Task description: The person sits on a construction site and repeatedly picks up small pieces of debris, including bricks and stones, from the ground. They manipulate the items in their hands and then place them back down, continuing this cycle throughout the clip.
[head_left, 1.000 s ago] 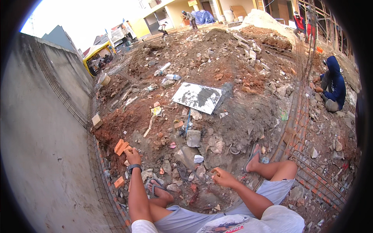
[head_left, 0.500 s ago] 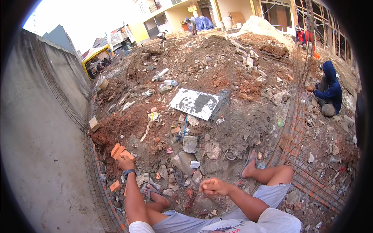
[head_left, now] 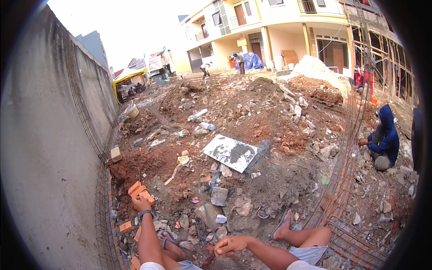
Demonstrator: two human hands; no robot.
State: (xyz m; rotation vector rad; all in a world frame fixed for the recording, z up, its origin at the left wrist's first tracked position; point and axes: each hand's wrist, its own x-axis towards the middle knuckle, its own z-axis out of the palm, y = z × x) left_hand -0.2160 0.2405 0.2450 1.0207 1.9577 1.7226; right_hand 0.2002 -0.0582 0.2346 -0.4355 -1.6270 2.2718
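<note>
Now tilted higher than half a second ago, more sky and pale yellow buildings (head_left: 288, 27) showing. Rough grey concrete wall (head_left: 40, 148) at left; lumpy red-brown rubble mound (head_left: 252, 112) ahead. Left hand (head_left: 141, 203) raised, fingers wrapped round orange brick pieces (head_left: 139, 191) (blocky, chipped), near the wall's foot. Right hand (head_left: 230, 245) lower than before, fingers curled loosely, empty.

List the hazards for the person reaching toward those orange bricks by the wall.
1. The left hand reaches a loose pile of orange bricks on sloping dirt; one might slide onto the fingers.
2. The feet wear only open sandals among jagged rubble, so a cut or stubbed toe seems possible.
3. Rebar mesh beside the wall could scrape the forearm.
</note>
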